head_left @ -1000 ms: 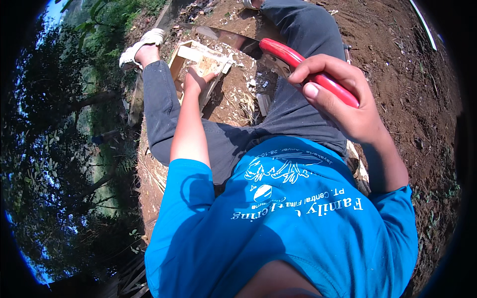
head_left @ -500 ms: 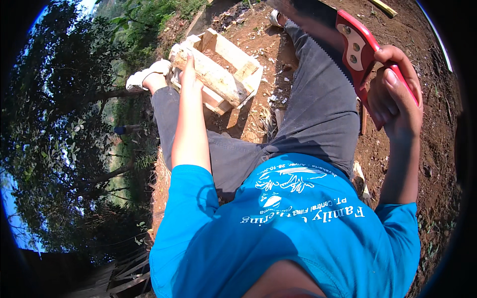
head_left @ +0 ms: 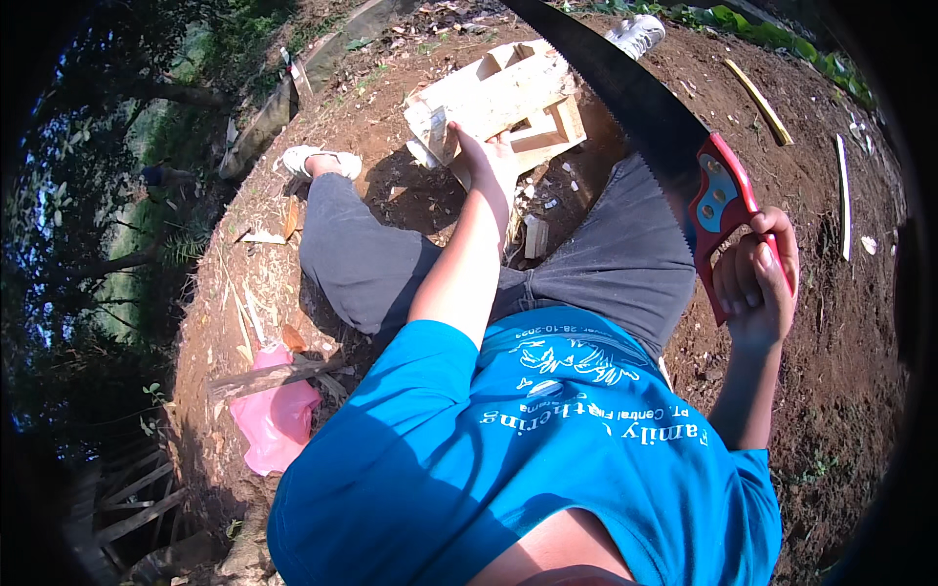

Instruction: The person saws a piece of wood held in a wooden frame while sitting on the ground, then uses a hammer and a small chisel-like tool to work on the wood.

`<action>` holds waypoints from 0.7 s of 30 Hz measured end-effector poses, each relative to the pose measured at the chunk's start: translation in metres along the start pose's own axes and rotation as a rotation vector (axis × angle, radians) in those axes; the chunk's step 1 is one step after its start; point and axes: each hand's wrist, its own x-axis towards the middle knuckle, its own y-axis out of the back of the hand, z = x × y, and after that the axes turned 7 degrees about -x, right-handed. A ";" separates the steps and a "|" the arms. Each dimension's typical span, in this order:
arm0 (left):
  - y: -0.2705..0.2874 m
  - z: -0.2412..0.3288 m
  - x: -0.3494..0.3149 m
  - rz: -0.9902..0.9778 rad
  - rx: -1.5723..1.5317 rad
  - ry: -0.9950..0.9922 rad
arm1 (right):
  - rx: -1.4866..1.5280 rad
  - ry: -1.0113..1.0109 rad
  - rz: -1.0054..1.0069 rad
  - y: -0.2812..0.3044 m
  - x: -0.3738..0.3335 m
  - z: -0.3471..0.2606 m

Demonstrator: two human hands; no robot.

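My right hand (head_left: 757, 278) is wrapped round the red handle of a handsaw (head_left: 723, 190), off to the right. The saw's long dark blade slants up and left, its toothed edge facing the wooden piece and my leg, touching neither as far as I can tell. My left hand (head_left: 489, 161) grips the near edge of a pale, rough wooden board (head_left: 498, 93), thumb on top and its other fingers mostly hidden. That board lies across a box-like wooden frame (head_left: 562, 127) between my outstretched legs.
Brown soil scattered with wood chips surrounds me. A pink plastic bag (head_left: 274, 420) lies at the left under a stick (head_left: 274, 376). Two thin wood strips (head_left: 760, 103) rest at the far right. A small wood block (head_left: 535, 237) sits between my thighs.
The view has swung, bringing the pink bag into sight. My left hand and the wooden frame with its board now appear farther right; the saw stays held in my right hand, slightly lower.
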 end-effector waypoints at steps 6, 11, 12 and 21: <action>0.068 0.012 -0.006 0.181 0.342 0.110 | -0.081 -0.006 -0.143 -0.064 0.018 0.013; 0.096 0.034 -0.041 0.298 0.231 0.157 | -0.073 -0.122 -0.165 -0.101 0.034 0.034; 0.093 0.041 -0.046 0.317 0.213 0.168 | -0.076 -0.128 -0.173 -0.108 0.034 0.036; 0.068 0.181 -0.038 -0.063 1.794 -0.475 | -0.097 -0.094 -0.139 -0.127 0.040 0.033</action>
